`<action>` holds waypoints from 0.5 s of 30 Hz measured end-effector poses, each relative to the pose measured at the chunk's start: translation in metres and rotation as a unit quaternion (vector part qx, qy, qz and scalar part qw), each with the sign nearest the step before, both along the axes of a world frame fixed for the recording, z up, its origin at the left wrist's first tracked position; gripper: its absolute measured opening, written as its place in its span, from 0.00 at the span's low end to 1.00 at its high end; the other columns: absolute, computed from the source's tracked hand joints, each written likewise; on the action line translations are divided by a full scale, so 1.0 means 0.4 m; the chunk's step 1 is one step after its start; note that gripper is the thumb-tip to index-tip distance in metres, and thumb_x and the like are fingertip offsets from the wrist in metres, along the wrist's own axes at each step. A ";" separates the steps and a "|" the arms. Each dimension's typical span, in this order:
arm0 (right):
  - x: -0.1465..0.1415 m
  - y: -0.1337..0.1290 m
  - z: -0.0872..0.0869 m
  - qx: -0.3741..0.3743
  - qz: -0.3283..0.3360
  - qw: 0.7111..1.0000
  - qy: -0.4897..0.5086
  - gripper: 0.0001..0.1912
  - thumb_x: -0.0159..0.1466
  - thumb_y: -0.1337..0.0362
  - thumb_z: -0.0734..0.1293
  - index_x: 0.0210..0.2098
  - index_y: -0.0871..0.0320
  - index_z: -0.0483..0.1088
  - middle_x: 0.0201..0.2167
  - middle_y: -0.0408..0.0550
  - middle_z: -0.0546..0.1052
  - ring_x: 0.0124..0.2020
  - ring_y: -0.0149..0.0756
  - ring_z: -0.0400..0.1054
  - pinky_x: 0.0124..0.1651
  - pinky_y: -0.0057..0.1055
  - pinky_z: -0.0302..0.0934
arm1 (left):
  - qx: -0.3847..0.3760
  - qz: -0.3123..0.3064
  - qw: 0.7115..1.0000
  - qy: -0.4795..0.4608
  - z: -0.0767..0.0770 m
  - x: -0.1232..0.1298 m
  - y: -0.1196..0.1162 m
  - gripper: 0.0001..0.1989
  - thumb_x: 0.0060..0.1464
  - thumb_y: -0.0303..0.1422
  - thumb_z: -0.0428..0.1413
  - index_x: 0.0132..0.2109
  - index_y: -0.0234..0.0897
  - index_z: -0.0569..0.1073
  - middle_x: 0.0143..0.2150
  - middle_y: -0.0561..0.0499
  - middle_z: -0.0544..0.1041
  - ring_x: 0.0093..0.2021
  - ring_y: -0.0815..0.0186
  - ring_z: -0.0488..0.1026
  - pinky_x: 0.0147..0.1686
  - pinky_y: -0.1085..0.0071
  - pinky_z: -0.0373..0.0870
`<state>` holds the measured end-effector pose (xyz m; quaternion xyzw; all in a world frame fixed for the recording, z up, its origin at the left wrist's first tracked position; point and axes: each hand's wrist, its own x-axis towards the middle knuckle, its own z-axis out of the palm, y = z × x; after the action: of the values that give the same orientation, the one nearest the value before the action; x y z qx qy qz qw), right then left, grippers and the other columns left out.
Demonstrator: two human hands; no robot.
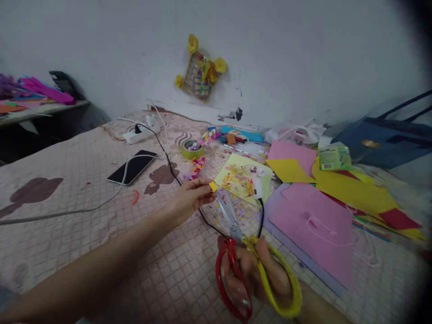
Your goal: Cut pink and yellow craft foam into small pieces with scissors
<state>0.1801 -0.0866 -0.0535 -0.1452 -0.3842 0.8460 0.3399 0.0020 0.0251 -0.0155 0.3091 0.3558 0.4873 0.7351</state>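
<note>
A big pale checked cloth (84,189) lies under the left hand (194,195) and the right hand (249,270) and goes out wide around them. A blue bag (391,146) sits well off to the right of the right hand, farther back. Closer to that hand, on its right, a pink sheet (313,229) lies flat on a purple sheet (303,255), with yellow sheets (354,191) behind them. A pale yellow sheet (236,158) lies past both hands. The right hand is wrapped around the scissors (234,225), with its fingers through the red and yellow loops. The blades are a little bit apart and point at the left hand. A black phone (138,164) lies to the left of the left hand and farther back, with a white wire running over it. A white glue gun (257,185) rests past the right hand. A green tape roll (189,155) sits behind the left hand. The left hand pinches a small yellow piece (212,186) between thumb and fingers, right by the scissor tips; I can't tell if they touch. Tiny paper bits (243,211) lie scattered just past the blades.
</note>
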 end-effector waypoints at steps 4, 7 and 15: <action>-0.002 0.005 -0.010 -0.021 0.001 0.999 0.027 0.38 0.62 0.36 0.44 0.30 0.63 0.67 0.18 0.43 0.64 0.17 0.28 0.60 0.19 0.25 0.58 | 0.002 -0.004 1.000 -0.002 0.000 0.001 -0.001 0.05 0.48 0.19 0.58 0.34 0.29 0.74 0.29 0.49 0.77 0.25 0.73 0.74 0.28 0.78 0.73; -0.001 0.007 -0.010 -0.030 0.015 0.999 0.038 0.38 0.62 0.36 0.45 0.32 0.63 0.67 0.19 0.43 0.64 0.17 0.28 0.60 0.19 0.24 0.59 | 0.005 -0.004 1.000 -0.004 -0.001 0.001 0.000 0.05 0.49 0.19 0.57 0.34 0.30 0.75 0.30 0.49 0.78 0.25 0.73 0.74 0.29 0.77 0.74; 0.002 0.006 -0.007 -0.049 0.024 0.998 0.037 0.39 0.61 0.35 0.45 0.34 0.63 0.67 0.18 0.42 0.64 0.17 0.29 0.60 0.19 0.25 0.59 | -0.004 -0.007 1.000 0.008 0.004 0.003 -0.007 0.05 0.50 0.19 0.56 0.35 0.30 0.74 0.32 0.47 0.79 0.27 0.72 0.75 0.31 0.76 0.73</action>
<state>0.1808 -0.0844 -0.0564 -0.1210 -0.3326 0.8767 0.3259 0.0032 0.0222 -0.0139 0.3120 0.3618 0.4784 0.7368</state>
